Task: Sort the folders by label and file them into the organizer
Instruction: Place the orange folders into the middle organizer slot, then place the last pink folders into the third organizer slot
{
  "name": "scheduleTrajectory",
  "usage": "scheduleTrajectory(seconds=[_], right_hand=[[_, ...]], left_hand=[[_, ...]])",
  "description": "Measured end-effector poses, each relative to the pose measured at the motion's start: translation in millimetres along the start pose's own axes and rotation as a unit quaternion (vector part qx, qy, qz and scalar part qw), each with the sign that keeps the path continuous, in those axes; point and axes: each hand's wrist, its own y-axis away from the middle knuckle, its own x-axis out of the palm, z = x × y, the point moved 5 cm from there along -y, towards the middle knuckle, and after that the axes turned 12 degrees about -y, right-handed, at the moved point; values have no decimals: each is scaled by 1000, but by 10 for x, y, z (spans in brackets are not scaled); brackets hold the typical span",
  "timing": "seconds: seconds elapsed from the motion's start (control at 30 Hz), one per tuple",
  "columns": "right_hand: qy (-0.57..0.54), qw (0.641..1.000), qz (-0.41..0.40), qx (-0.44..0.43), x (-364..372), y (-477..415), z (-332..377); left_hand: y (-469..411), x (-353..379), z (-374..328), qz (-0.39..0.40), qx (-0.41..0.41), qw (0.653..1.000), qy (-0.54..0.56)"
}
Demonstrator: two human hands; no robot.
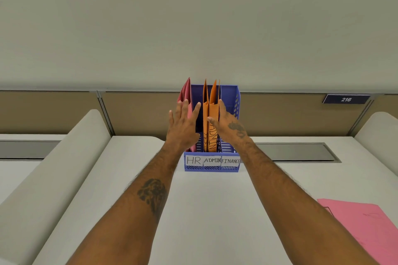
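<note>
1. Head view: a blue organizer (212,166) stands upright on the white desk (215,211), at its far edge against the partition. Three paper labels on its front read HR, ADMIN and FINANCE, from left to right.

2. Pink folders (185,94) stand in the HR slot on the left. Orange folders (212,112) stand in the middle ADMIN slot; one of them shows handwritten lettering on its near face. The FINANCE slot on the right shows only its slotted blue walls.

3. The left hand (183,127) is flat with its fingers spread wide. It lies against the near side of the pink folders, fingertips pointing up and away, and grips nothing.

4. The right hand (229,123) is at the right side of the orange folders. Its thumb crosses the near orange face and its fingers reach behind the stack, so the folders sit in a loose pinch between thumb and fingers; how firmly they press I cannot tell.

5. One more pink folder (366,228) lies flat at the near right corner of the desk, well apart from both hands.

6. A dark plate (346,99) on the partition reads 216.
</note>
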Motion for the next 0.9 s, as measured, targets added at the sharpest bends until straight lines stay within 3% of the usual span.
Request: scheduleTrajectory(seconds=[0.33,0.9], right_hand=[[161,986,17,-30,42,902,-173],[172,983,27,60,-340,1869,-1072]], left_hand=[[709,-11,-56,2,12,1000,2],[1401,425,-726,60,36,996,51]])
